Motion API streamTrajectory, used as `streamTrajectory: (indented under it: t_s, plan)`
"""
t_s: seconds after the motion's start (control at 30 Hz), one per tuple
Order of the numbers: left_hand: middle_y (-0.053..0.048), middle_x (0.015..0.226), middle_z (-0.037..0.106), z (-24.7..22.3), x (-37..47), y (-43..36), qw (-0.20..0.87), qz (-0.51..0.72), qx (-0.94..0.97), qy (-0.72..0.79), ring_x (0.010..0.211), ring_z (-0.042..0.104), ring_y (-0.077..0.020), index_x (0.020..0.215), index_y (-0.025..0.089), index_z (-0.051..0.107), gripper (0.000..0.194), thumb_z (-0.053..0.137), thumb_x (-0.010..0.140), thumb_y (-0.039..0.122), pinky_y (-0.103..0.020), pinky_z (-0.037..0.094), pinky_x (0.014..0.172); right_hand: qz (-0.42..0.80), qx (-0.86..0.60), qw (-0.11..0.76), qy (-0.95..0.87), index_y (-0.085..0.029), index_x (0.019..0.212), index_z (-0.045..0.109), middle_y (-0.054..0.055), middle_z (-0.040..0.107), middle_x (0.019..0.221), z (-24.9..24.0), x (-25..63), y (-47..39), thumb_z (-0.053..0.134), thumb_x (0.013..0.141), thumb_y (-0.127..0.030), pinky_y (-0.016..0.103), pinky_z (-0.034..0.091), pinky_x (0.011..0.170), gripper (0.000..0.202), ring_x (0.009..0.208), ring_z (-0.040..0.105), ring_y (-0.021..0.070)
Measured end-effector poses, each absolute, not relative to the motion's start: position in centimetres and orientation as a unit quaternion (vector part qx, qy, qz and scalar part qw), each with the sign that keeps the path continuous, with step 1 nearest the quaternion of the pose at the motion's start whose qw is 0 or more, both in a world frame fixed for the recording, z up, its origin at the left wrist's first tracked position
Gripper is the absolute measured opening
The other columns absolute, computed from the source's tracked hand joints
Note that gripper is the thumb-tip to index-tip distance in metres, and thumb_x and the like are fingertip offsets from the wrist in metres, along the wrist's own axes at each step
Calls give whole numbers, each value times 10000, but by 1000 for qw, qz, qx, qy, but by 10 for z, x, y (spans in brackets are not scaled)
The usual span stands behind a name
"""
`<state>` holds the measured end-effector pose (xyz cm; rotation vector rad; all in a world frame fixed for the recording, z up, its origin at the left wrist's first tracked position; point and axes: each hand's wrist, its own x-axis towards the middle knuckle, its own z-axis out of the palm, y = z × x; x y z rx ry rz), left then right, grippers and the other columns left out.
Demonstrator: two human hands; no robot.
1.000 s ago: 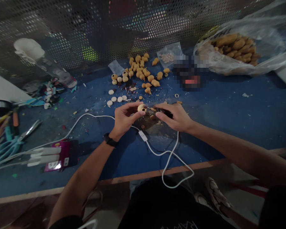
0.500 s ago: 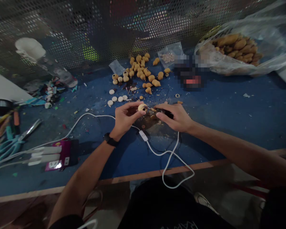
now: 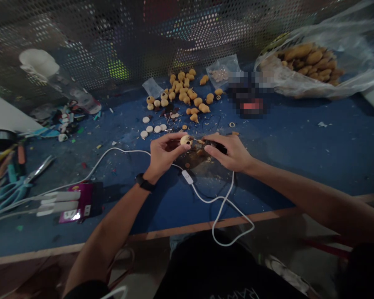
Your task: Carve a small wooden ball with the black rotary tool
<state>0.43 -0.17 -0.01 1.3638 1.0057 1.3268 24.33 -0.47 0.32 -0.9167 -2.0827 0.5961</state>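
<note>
My left hand (image 3: 166, 154) pinches a small pale gourd (image 3: 185, 141) between thumb and fingers; a dark round hole shows in its side. In my right hand (image 3: 230, 152) is a black corded tool (image 3: 218, 147), held like a pen, with a thin metal tip directed at the gourd. Whether the tip touches the gourd I cannot tell. Beneath both hands lies a brown, debris-strewn patch (image 3: 197, 160) of tabletop. A white cable (image 3: 233, 182) hangs below my right hand, with an inline switch (image 3: 187, 177) along it.
Several small gourds (image 3: 183, 89) and white discs (image 3: 149, 129) lie beyond my hands. A plastic bag of gourds (image 3: 314, 62) sits at back right. On the left are scissors (image 3: 28, 180), a purple power bank (image 3: 85, 199) with plugged cables, and a bottle (image 3: 76, 93). The cable loops over the front edge.
Both hands keep nearly the same place and grip, with the gourd and tool barely shifted. Below the table, a foot at lower right has moved to the right.
</note>
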Motion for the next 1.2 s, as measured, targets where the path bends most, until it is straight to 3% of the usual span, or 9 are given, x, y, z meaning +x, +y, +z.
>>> streamTrajectory:
  t_s: [0.77,1.2]
  plan:
    - [-55,936,854,-1,4,-1,479,554,554,396,807,817,-179,984,216,845,396,1001,656,376,-316,697,787,240,-365,376,-817,-167,1149,762,54,785,867,3,243,-4,561,1044,-432,304,518,705,349,717,680,175]
    - [-52,1101,818,-8,1,1,460,539,598,374,825,756,-135,1160,243,794,332,848,869,395,-256,657,681,295,-404,386,-775,-177,1133,740,14,726,766,5,245,-1,577,1029,-457,302,479,670,341,678,649,164]
